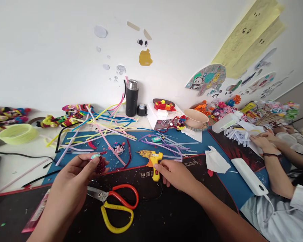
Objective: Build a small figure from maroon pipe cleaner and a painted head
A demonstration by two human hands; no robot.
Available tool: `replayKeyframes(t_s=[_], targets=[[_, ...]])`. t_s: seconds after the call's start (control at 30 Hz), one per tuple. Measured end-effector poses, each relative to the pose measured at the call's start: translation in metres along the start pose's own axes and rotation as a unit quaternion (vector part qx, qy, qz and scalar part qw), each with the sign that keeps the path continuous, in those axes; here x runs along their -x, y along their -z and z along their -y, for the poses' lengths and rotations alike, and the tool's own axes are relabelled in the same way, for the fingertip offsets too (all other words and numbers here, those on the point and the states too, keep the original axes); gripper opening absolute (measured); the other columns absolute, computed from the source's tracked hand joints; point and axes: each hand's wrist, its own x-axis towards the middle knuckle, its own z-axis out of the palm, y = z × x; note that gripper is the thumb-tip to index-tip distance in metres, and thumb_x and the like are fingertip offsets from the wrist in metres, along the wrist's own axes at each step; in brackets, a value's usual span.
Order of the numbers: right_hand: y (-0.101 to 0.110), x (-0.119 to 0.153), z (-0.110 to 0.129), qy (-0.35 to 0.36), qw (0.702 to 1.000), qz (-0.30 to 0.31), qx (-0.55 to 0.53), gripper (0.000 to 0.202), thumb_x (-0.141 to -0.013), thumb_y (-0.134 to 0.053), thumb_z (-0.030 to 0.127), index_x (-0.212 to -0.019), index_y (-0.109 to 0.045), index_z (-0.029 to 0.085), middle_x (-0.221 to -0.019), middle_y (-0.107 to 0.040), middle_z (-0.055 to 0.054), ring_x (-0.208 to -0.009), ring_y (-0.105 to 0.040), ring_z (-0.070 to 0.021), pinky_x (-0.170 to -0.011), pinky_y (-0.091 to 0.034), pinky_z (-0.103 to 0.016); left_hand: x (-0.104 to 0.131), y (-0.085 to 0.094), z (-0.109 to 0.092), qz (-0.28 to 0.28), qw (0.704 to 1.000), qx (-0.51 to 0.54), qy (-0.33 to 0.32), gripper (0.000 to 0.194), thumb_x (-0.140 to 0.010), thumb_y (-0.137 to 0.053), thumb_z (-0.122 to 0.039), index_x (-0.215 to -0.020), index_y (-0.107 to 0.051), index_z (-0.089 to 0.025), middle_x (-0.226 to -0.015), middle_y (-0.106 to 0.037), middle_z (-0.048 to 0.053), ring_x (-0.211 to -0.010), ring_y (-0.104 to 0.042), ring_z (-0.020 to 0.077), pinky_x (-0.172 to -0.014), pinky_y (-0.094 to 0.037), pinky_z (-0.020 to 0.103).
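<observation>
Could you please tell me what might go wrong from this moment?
The yellow glue gun in the right hand points its nozzle towards the left hand's side; if hot, it might burn those fingers. The scissors lie with blades partly hidden behind the left forearm, so lowering it could risk a cut. The uncapped black flask, if filled, might spill when knocked.

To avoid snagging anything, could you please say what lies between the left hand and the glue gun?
In the head view, a dark red fuzzy strip and one end of a pink strip lie between the left hand and the glue gun.
</observation>
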Motion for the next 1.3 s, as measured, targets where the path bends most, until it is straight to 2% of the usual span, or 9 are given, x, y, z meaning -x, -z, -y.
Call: replayKeyframes(t_s=[0.1, 0.2, 0.27, 0.33, 0.43, 0.53, 0.83, 1.0, 1.3], targets=[[-0.002, 0.004, -0.004, 0.040, 0.998, -0.041, 0.012, 0.048, -0.110, -0.064, 0.060, -0.080, -0.070, 0.023, -0.055, -0.064, 0.002, -0.049, -0.060, -0.0173, -0.056, -0.039, -0.029, 0.000, 0.000, 0.000, 0.000, 1.000, -0.003, -0.002, 0.072, -0.037, -0.114, -0.064, -0.083, -0.075, -0.023, -0.075, -0.080, -0.001, -0.066, -0.074, 0.0178, -0.062, -0.062, 0.025], [-0.016, 0.004, -0.008, 0.089, 0.992, -0.067, -0.061, 0.042, -0.110, -0.066, 0.058, -0.089, -0.075, 0.022, -0.061, -0.064, 0.002, -0.053, -0.058, -0.0161, -0.056, -0.040, -0.028, 0.000, 0.000, 0.000, 0.013, 1.000, -0.011, -0.001, 0.071, -0.041, -0.114, -0.063, -0.084, -0.075, -0.023, -0.077, -0.081, 0.001, -0.069, -0.076, 0.0194, -0.063, -0.063, 0.027], [-0.030, 0.000, -0.003, 0.111, 0.983, -0.041, -0.137, 0.039, -0.110, -0.068, 0.057, -0.096, -0.076, 0.021, -0.073, -0.068, 0.002, -0.057, -0.061, -0.0149, -0.058, -0.044, -0.028, 0.001, 0.000, 0.001, 0.018, 1.000, -0.015, -0.001, 0.069, -0.043, -0.113, -0.062, -0.084, -0.075, -0.023, -0.078, -0.080, 0.001, -0.073, -0.078, 0.0217, -0.067, -0.066, 0.029], [-0.045, -0.008, 0.008, 0.143, 0.974, -0.010, -0.175, 0.034, -0.110, -0.070, 0.054, -0.106, -0.079, 0.021, -0.076, -0.067, 0.002, -0.060, -0.063, -0.0142, -0.060, -0.045, -0.027, 0.002, -0.001, 0.002, 0.017, 1.000, -0.018, -0.008, 0.065, -0.046, -0.112, -0.060, -0.085, -0.074, -0.024, -0.079, -0.080, 0.001, -0.076, -0.079, 0.0236, -0.069, -0.068, 0.032], [-0.064, -0.022, 0.032, 0.179, 0.962, 0.020, -0.204, 0.029, -0.107, -0.076, 0.047, -0.117, -0.081, 0.021, -0.069, -0.059, 0.006, -0.061, -0.060, -0.0135, -0.063, -0.044, -0.027, 0.003, -0.002, 0.003, 0.022, 0.999, -0.026, -0.019, 0.058, -0.051, -0.110, -0.056, -0.086, -0.074, -0.025, -0.081, -0.080, 0.001, -0.076, -0.078, 0.0248, -0.067, -0.066, 0.033], [-0.074, -0.036, 0.052, 0.182, 0.947, 0.034, -0.262, 0.034, -0.104, -0.079, 0.047, -0.125, -0.078, 0.021, -0.066, -0.058, 0.009, -0.060, -0.057, -0.0125, -0.062, -0.042, -0.026, 0.003, -0.002, 0.004, 0.028, 0.999, -0.012, -0.014, 0.054, -0.054, -0.110, -0.050, -0.086, -0.075, -0.024, -0.082, -0.080, 0.001, -0.076, -0.079, 0.0244, -0.066, -0.065, 0.031], [-0.083, -0.053, 0.083, 0.215, 0.926, 0.031, -0.309, 0.041, -0.104, -0.074, 0.046, -0.133, -0.074, 0.017, -0.061, -0.056, 0.010, -0.056, -0.055, -0.0128, -0.062, -0.044, -0.027, 0.004, -0.005, 0.003, 0.038, 0.999, 0.017, 0.003, 0.060, -0.050, -0.113, -0.053, -0.086, -0.075, -0.023, -0.084, -0.079, 0.000, -0.074, -0.075, 0.0209, -0.064, -0.066, 0.030], [-0.091, -0.054, 0.087, 0.225, 0.920, 0.036, -0.318, 0.042, -0.104, -0.073, 0.045, -0.135, -0.074, 0.017, -0.061, -0.056, 0.010, -0.057, -0.055, -0.0128, -0.062, -0.044, -0.028, 0.002, -0.002, 0.005, 0.037, 0.999, 0.025, 0.009, 0.064, -0.047, -0.114, -0.054, -0.087, -0.076, -0.023, -0.083, -0.079, 0.000, -0.072, -0.074, 0.0216, -0.063, -0.070, 0.035], [-0.095, -0.051, 0.087, 0.230, 0.911, 0.050, -0.339, 0.043, -0.105, -0.074, 0.043, -0.140, -0.073, 0.018, -0.064, -0.059, 0.009, -0.057, -0.055, -0.0122, -0.063, -0.046, -0.028, 0.001, -0.002, 0.007, 0.059, 0.998, 0.019, -0.004, 0.060, -0.054, -0.113, -0.054, -0.089, -0.075, -0.022, -0.085, -0.081, 0.002, -0.073, -0.079, 0.0246, -0.070, -0.074, 0.042]])
